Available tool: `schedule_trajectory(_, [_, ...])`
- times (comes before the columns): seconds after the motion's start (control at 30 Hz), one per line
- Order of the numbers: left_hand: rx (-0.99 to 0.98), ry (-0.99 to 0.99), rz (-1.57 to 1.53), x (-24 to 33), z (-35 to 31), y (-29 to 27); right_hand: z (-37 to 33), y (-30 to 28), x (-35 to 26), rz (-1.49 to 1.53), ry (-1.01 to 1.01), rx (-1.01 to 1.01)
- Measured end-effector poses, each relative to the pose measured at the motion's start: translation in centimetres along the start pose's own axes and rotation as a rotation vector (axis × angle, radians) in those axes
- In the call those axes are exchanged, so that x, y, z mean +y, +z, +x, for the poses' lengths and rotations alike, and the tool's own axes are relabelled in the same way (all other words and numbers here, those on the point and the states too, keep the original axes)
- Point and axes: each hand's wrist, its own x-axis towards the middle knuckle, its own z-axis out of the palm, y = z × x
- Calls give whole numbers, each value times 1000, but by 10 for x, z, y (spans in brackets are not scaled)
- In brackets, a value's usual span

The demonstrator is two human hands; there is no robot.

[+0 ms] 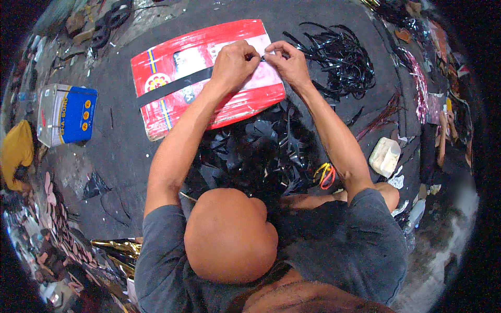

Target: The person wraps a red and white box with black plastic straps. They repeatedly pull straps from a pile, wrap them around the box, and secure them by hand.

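Note:
A red-and-white block [209, 112] wrapped in clear film lies on the dark ground covering in front of me. Across its top runs a flat black strip [175, 86], passing beneath my left hand [235, 63]. That hand is closed, thumb and fingers pinched near the block's right part. Just beside it, my right hand [290, 63] is also closed in a pinch, its wrist past the block's right edge. A small dark bit, in line with the strip, shows between both sets of fingertips. My fingers partly hide what they grip.
A heap of shiny black strips [342, 61] lies right of the block; black scraps [250, 148] lie nearer me. Left stands a blue-and-white tin [68, 115]. To the right are coloured bands [325, 176] and a cut-open whitish container [384, 157]. Other people sit at both sides.

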Motion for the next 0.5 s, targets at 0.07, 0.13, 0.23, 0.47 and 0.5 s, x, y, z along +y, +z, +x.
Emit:
schedule_trajectory(0.07, [-23,32,-51,-3,1,1,-9,3,-1,164,36,72])
schedule_trajectory(0.13, [6,59,-134,-2,4,7,-12,3,-2,328,136,126])
schedule_trajectory(0.23, [35,36,-179,4,1,19,-12,6,8,-62,-29,121])
schedule_trajectory(0.47, [129,128,-240,8,2,29,-14,-3,23,679,354,-45])
schedule_trajectory(0.5, [112,112,-243,9,1,30,-15,-3,25,876,430,-75])
